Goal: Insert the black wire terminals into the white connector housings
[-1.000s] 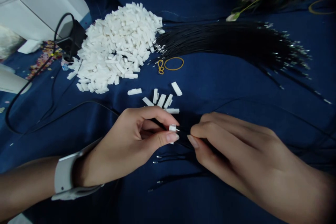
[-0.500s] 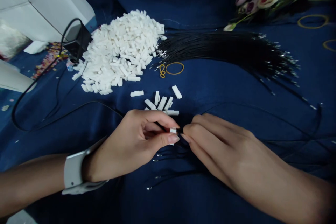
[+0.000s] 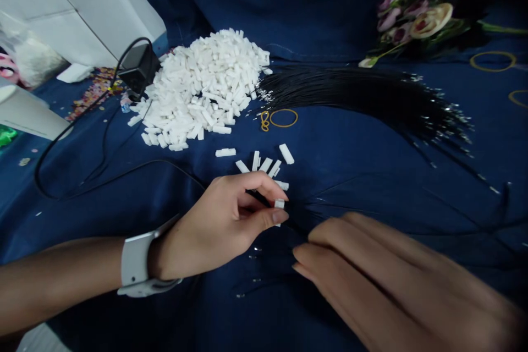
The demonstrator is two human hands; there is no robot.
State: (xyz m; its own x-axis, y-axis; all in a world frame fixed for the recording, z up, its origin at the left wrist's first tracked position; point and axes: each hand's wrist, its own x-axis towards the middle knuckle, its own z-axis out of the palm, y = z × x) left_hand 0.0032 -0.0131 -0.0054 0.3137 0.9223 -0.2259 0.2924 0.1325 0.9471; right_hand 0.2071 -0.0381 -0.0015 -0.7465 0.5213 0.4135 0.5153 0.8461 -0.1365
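Note:
My left hand (image 3: 231,220), with a grey band (image 3: 136,258) at its wrist, pinches a small white plastic connector housing (image 3: 279,204) upright between thumb and index finger. A black cable runs through the palm up to it. To the right and lower, my right hand (image 3: 363,269) hovers apart from the housing, its fingers bent and smeared by motion. Whether a wire lies between its fingertips is hidden. Thin black wires with small metal ends (image 3: 254,280) lie under and left of my right hand. Several loose white housings (image 3: 266,166) lie just beyond my left hand.
A large heap of white housings (image 3: 206,88) stands behind, with a thick bundle of black wires (image 3: 355,85) beside it. Near them are a yellow rubber band (image 3: 284,117), a black power adapter (image 3: 139,69), a white cup (image 3: 31,111) and artificial flowers (image 3: 431,21), on dark blue cloth.
My right hand has moved away from the housing, down and to the right. My left hand keeps its pinch on the housing. The whole view has shifted slightly.

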